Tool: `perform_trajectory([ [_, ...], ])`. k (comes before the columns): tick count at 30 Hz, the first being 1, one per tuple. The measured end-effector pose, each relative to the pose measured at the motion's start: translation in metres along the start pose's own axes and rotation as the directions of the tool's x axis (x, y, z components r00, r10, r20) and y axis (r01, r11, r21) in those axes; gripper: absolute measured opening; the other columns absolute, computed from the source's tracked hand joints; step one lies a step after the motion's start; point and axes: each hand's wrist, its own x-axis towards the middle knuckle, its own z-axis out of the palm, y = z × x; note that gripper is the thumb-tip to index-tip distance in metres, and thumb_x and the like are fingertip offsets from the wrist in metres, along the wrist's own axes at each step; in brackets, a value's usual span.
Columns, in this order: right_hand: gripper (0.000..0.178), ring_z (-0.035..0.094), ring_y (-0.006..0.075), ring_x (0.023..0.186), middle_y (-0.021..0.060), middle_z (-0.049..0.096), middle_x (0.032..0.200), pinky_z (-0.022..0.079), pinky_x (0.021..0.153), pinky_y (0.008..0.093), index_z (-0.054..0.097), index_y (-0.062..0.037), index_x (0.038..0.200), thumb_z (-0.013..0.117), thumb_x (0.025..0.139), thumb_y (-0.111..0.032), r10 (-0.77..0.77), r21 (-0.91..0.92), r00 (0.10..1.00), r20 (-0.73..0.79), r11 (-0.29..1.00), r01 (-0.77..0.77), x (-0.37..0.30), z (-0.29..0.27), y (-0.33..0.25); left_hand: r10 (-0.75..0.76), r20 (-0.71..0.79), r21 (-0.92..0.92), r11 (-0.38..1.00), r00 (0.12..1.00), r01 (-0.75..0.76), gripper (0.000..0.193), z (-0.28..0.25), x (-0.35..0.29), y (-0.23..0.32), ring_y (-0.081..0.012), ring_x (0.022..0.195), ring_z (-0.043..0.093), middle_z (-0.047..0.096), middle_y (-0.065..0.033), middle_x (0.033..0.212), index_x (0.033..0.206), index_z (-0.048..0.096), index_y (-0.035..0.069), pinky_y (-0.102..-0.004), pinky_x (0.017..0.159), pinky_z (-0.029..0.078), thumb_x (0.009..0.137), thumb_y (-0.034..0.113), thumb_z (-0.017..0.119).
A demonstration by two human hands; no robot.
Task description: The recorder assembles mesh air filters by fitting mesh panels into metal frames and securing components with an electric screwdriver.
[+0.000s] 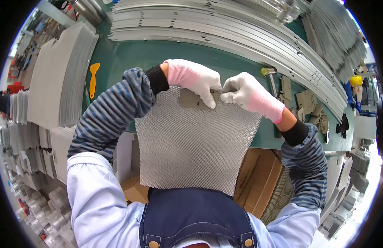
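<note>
A silver expanded-metal mesh sheet (pixel 195 140) hangs over the table's near edge and reaches down to my apron. Against its top edge lies a small flat grey plate (pixel 190 99) with a little dark slot. My left hand (pixel 201 82), in a white and pink glove, grips this plate, thumb across its front; the fingers behind are hidden. Close beside it, my right hand (pixel 243 91), gloved the same way, is closed in a pinch at the mesh's top edge by the plate's right end. What sits between those fingertips is too small to tell.
Long white metal profiles (pixel 175 20) lie stacked along the back of the green table (pixel 131 53). A yellow scraper (pixel 93 80) and stacked white panels (pixel 55 78) are at left. To the right are a hammer (pixel 271 74) and several loose grey plates (pixel 306 101). Cardboard boxes (pixel 257 173) stand below.
</note>
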Motion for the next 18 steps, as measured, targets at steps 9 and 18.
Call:
perform_trajectory([
  [9,0.01,0.052,0.0059,0.066,0.001,0.061,0.07,0.044,0.062,0.023,0.066,0.0044,0.086,0.068,0.083,-0.005,-0.011,0.11,1.0,-0.017,0.994,0.013,-0.007,-0.001,0.0,0.039,-0.139,-0.007,0.999,0.989,-0.04,0.034,-0.003,-0.013,-0.003,-0.0177,0.063,0.062,0.066,-0.0089,0.069,0.089,0.067,-0.004,-0.0317,0.059,0.05,0.079,0.028,0.073],
  [18,0.018,0.059,0.0119,0.062,0.0078,0.065,0.069,0.048,0.061,0.0275,0.066,0.0049,0.086,0.069,0.083,-0.013,-0.051,0.033,0.998,-0.049,0.998,0.052,-0.016,-0.003,-0.006,0.068,-0.325,0.13,0.991,0.943,-0.026,0.033,-0.004,-0.047,0.007,-0.0234,0.072,0.067,0.07,-0.014,0.081,0.099,0.068,-0.004,-0.0325,0.067,0.053,0.077,0.02,0.07],
])
